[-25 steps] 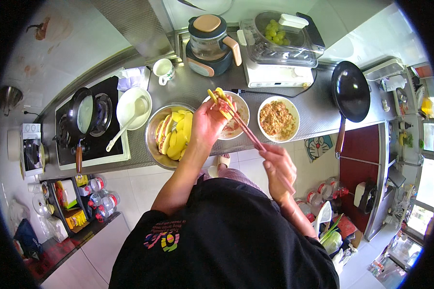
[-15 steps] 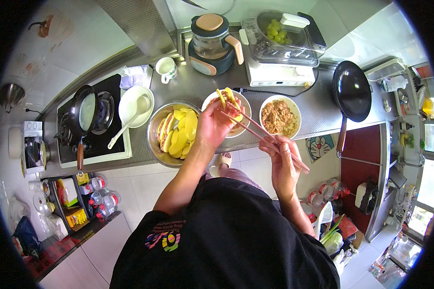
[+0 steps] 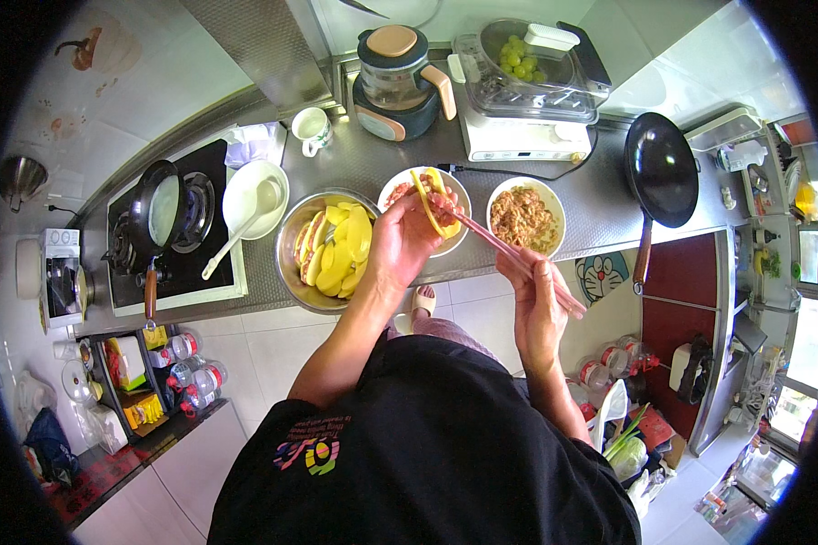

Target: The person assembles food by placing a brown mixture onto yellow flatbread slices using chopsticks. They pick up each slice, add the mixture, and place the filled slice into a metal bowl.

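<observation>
My left hand (image 3: 404,241) pinches a folded pair of thin yellow vegetable slices (image 3: 424,186), with pinkish minced meat (image 3: 439,200) between them. Pale reddish chopsticks (image 3: 495,241) are gripped in my right hand (image 3: 538,304), their tips pressed together at the meat. Below the slices stands a white bowl of raw minced meat (image 3: 463,195), partly hidden by my left hand. A steel basin (image 3: 287,263) on the left holds loose yellow slices (image 3: 344,250) and several meat-filled ones (image 3: 313,245). To the right, a white bowl (image 3: 563,218) contains brownish seasoned mince (image 3: 522,220).
A white bowl with a ladle (image 3: 254,204) sits beside the gas stove (image 3: 204,241), which carries a small pan (image 3: 162,209). Behind are a mug (image 3: 312,130), a glass kettle (image 3: 395,86) and a lidded appliance with grapes (image 3: 527,91). A black wok (image 3: 662,173) lies at right.
The chopstick tips have come together and moved slightly up and right, onto the meat. The held yellow slices have tilted, showing more of the right-hand slice. My right hand has shifted slightly down.
</observation>
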The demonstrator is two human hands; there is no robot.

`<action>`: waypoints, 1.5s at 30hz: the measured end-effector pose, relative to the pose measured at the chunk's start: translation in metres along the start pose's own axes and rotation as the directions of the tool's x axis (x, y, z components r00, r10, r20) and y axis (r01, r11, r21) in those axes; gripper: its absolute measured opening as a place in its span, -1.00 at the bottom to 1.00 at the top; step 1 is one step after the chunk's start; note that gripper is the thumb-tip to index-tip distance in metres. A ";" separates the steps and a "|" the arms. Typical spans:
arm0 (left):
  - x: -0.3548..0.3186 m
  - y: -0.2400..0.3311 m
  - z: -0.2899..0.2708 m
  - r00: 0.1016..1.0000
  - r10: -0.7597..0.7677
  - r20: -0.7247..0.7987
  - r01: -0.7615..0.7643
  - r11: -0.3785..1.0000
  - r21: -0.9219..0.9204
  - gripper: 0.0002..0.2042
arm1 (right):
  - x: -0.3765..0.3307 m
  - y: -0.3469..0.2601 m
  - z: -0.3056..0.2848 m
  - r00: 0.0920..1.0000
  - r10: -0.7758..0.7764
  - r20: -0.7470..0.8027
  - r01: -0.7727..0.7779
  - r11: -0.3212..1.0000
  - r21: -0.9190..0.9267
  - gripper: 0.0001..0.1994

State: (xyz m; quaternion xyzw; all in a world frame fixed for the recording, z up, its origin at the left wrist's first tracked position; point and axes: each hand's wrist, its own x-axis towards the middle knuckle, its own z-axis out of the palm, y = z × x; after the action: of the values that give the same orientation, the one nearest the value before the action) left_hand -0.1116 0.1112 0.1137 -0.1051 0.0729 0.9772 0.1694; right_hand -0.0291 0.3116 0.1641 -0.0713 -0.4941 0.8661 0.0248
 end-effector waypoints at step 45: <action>-0.024 0.007 -0.039 0.954 0.211 -0.212 -0.087 0.874 0.477 -0.62 | 0.045 0.061 -0.026 0.971 -0.019 0.237 0.191 0.652 -0.734 -0.84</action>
State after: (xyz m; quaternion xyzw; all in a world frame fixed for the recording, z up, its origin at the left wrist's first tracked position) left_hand -0.0852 0.0899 0.0823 -0.1816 0.3329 0.9197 0.1021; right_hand -0.0684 0.3081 0.0942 0.0446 -0.8106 0.5839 -0.0082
